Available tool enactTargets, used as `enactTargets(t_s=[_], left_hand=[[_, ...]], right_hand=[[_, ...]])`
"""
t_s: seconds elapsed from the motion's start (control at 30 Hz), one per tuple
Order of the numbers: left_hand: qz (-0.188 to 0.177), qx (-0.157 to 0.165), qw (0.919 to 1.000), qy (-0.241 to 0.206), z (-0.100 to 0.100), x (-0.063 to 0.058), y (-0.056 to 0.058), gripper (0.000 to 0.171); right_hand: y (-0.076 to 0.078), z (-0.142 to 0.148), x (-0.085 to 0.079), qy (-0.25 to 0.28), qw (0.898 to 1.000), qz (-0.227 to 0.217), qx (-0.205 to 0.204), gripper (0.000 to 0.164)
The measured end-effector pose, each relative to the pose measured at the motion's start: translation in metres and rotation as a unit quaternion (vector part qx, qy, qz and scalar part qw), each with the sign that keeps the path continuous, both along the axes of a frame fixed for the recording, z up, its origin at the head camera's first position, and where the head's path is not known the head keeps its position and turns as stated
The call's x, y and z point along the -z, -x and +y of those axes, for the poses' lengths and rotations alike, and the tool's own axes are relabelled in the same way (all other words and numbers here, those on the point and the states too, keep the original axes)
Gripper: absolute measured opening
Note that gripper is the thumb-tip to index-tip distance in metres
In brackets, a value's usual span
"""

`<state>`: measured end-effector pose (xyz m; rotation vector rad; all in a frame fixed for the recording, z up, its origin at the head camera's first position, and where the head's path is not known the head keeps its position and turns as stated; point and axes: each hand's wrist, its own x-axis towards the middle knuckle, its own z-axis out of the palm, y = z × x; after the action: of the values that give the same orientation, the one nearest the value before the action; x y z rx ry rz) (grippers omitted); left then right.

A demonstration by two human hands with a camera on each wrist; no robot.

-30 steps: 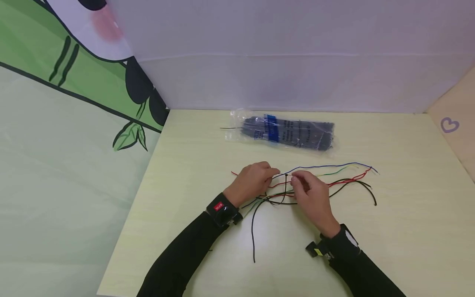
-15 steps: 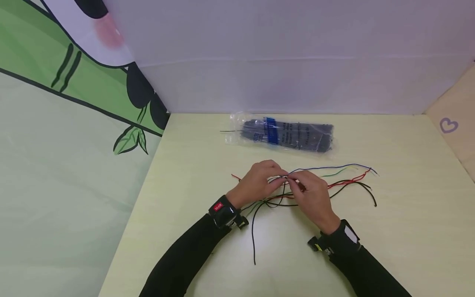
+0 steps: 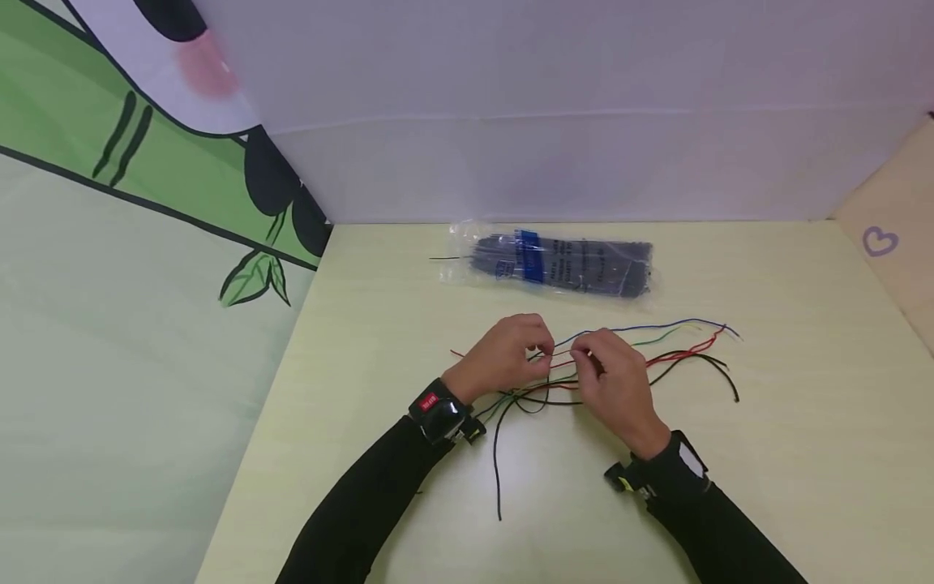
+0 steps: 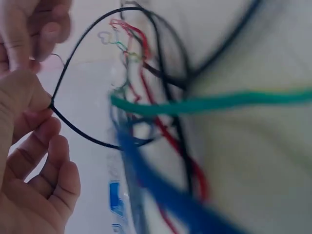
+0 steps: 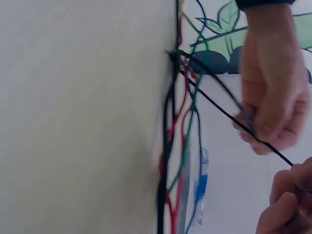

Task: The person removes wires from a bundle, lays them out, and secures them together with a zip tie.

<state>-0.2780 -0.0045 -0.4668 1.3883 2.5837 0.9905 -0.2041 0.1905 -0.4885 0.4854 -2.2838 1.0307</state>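
Note:
In the head view my left hand [image 3: 503,354] and right hand [image 3: 614,385] face each other, a short gap between their fingertips. A thin black tie [image 4: 79,130] forms a loop around the wire bundle, and my left thumb and finger pinch it where its ends cross. Its tail runs on to the right fingertips, which pinch it, as the right wrist view shows. Below the hands lie loose wires: a blue wire [image 3: 657,326], a green wire [image 3: 662,336], red wires [image 3: 711,341] and a black wire [image 3: 497,458]. The hands hide part of the bundle.
Behind the hands a clear plastic bag [image 3: 584,264] of dark thin strips with a blue label lies on the pale table [image 3: 788,487]. One strip pokes from its left end. A white wall panel [image 3: 584,162] rises along the table's back edge.
The hands came together at the fingertips half a second ago and have since drawn slightly apart, a thin strand stretched between them. The wires and bag stay in place.

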Motion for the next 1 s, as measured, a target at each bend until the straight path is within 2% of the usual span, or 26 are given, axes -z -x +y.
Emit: enactTargets(t_s=[0.17, 0.27, 0.33, 0.4, 0.47, 0.6, 0.63, 0.7, 0.73, 0.8, 1.0], left_hand=[[-0.005, -0.012, 0.9988, 0.047, -0.01, 0.011, 0.003, 0.009], [0.0, -0.024, 0.9973, 0.069, -0.014, 0.014, 0.005, 0.01], [-0.001, -0.029, 0.9968, 0.075, -0.015, 0.013, 0.005, 0.01], [-0.001, -0.032, 0.9966, 0.075, -0.015, 0.012, 0.005, 0.009], [-0.003, -0.034, 0.997, 0.069, -0.015, 0.011, 0.004, 0.009], [-0.003, -0.042, 0.9974, 0.059, -0.014, 0.009, 0.0, 0.008], [-0.004, -0.044, 0.9974, 0.058, -0.014, 0.009, -0.001, 0.008], [-0.008, -0.046, 0.9972, 0.058, -0.014, 0.009, -0.003, 0.008], [-0.01, -0.046, 0.9972, 0.059, -0.014, 0.01, -0.003, 0.008], [-0.011, -0.044, 0.9973, 0.058, -0.014, 0.011, -0.004, 0.008], [-0.016, -0.038, 0.9977, 0.053, -0.013, 0.011, -0.005, 0.006]], right_hand=[[-0.001, 0.006, -0.008, 0.018, 1.0, 0.005, 0.023, 0.006], [-0.001, 0.006, -0.009, 0.047, 0.998, 0.017, 0.029, 0.008], [-0.002, 0.004, -0.008, 0.083, 0.996, 0.014, 0.019, 0.008], [-0.003, 0.002, -0.008, 0.136, 0.99, -0.013, -0.018, 0.009], [-0.004, 0.0, -0.009, 0.193, 0.976, -0.066, -0.074, 0.015], [-0.007, -0.001, -0.012, 0.255, 0.931, -0.204, -0.161, 0.026], [-0.007, -0.001, -0.013, 0.258, 0.923, -0.225, -0.174, 0.027], [-0.007, -0.001, -0.012, 0.258, 0.916, -0.244, -0.185, 0.027], [-0.007, -0.001, -0.011, 0.262, 0.915, -0.246, -0.186, 0.027], [-0.007, -0.001, -0.009, 0.262, 0.919, -0.233, -0.182, 0.026], [-0.004, -0.002, -0.005, 0.233, 0.946, -0.171, -0.147, 0.022]])
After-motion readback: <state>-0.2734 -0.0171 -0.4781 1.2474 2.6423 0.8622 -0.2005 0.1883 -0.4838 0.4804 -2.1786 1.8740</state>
